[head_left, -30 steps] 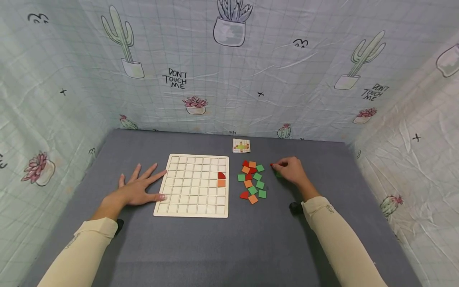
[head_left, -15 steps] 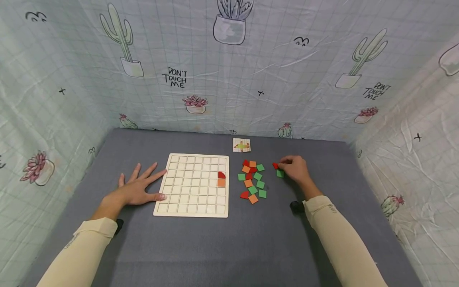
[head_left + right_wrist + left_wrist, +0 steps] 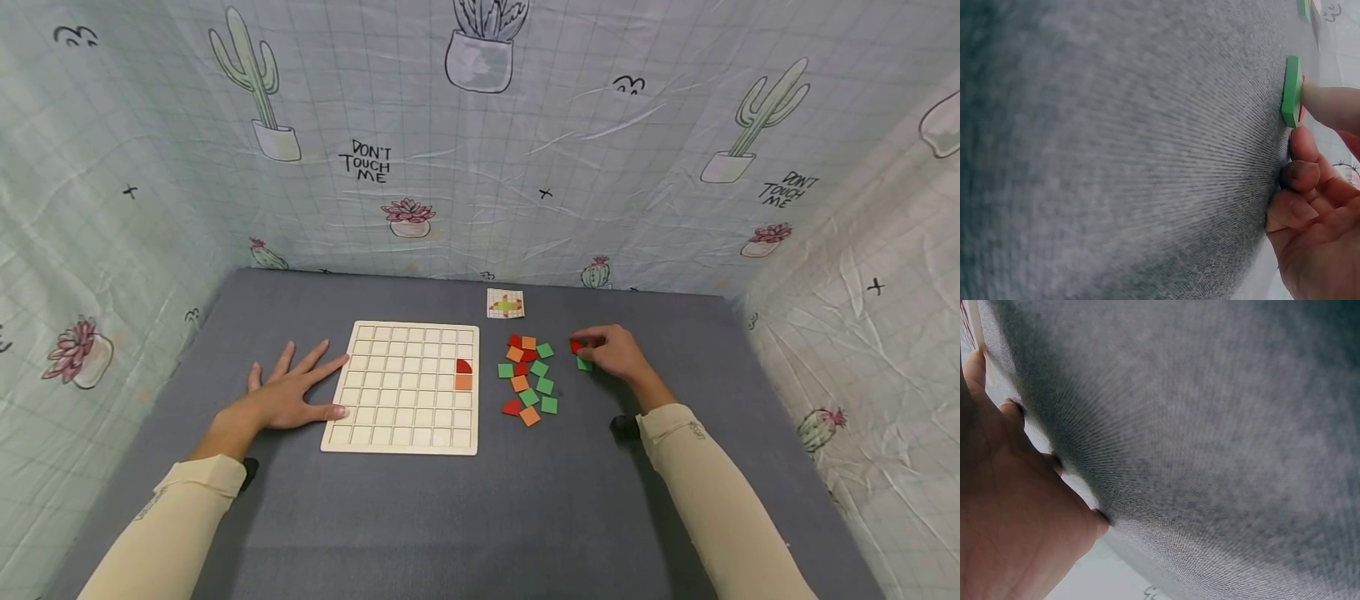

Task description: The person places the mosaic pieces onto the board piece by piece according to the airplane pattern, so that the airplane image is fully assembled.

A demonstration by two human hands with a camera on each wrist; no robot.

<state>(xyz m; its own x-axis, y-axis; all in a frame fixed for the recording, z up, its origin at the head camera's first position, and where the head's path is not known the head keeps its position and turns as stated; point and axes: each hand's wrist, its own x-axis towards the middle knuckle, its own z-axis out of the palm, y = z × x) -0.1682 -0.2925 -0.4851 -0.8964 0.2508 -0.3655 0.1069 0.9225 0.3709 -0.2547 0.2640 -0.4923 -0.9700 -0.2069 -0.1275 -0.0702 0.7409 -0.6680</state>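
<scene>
My left hand [image 3: 288, 398] lies spread on the table, its thumb and index fingertip touching the left edge of a pale wooden grid board [image 3: 399, 387]. A red quarter-round tile [image 3: 463, 367] and an orange square tile [image 3: 463, 382] sit one above the other in the board's right part. On the right, my right hand [image 3: 617, 350] pinches a small red tile [image 3: 576, 347] between index finger and thumb, the other fingers curled under. Just below it lies a green square tile [image 3: 584, 364], close to the thumb; in the right wrist view this green tile [image 3: 1292, 92] partly hides the red one.
Several loose green, orange and red tiles [image 3: 528, 397] lie between board and right hand, some overlapping. A small card with a coloured grid picture [image 3: 505, 304] lies behind them. Cloth with printed cacti [image 3: 480, 192] walls the grey table [image 3: 480, 517] at back and sides.
The red tile at my right hand has shifted slightly right, and the green tile beneath has come into view. My index finger now reaches past the red tile's far side. My left hand stays put.
</scene>
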